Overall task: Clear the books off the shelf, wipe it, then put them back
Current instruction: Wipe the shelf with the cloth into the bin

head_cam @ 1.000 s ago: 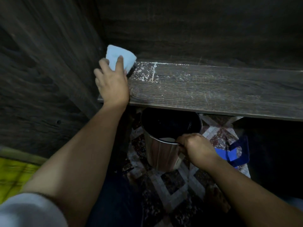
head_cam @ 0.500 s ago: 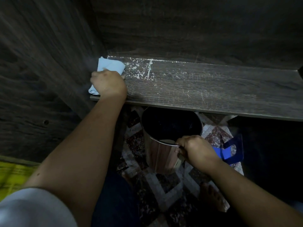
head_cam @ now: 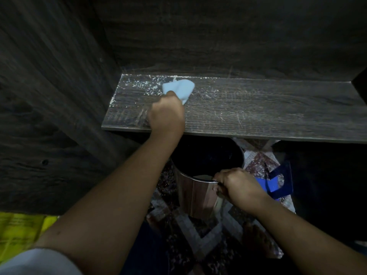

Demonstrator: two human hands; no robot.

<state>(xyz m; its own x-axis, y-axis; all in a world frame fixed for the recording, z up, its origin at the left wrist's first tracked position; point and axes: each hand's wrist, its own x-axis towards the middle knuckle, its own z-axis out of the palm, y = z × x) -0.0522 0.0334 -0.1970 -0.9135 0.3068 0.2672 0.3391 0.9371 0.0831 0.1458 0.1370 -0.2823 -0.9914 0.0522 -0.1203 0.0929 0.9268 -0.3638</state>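
Shelf (head_cam: 258, 108): bare board, no books in view, so the clearing step looks done.

Left hand (head_cam: 166, 114): on the left part of the shelf, grip curled round a bunched pale-blue cloth (head_cam: 178, 90). The cloth sticks out past the knuckles and lies on the board.

White specks (head_cam: 137, 84): clustered toward the back-left corner, just left of the cloth. This is probably why wiping is at this end.

Right hand (head_cam: 238, 185): below the shelf's front edge, grip closed on the near rim of a metal bucket (head_cam: 196, 199). Cannot tell whether the bucket stands on the patterned floor (head_cam: 198, 231) or is lifted.

Judgement: the bucket is held under the edge to catch swept-off debris. Wiping is in progress; returning the books is not yet begun.
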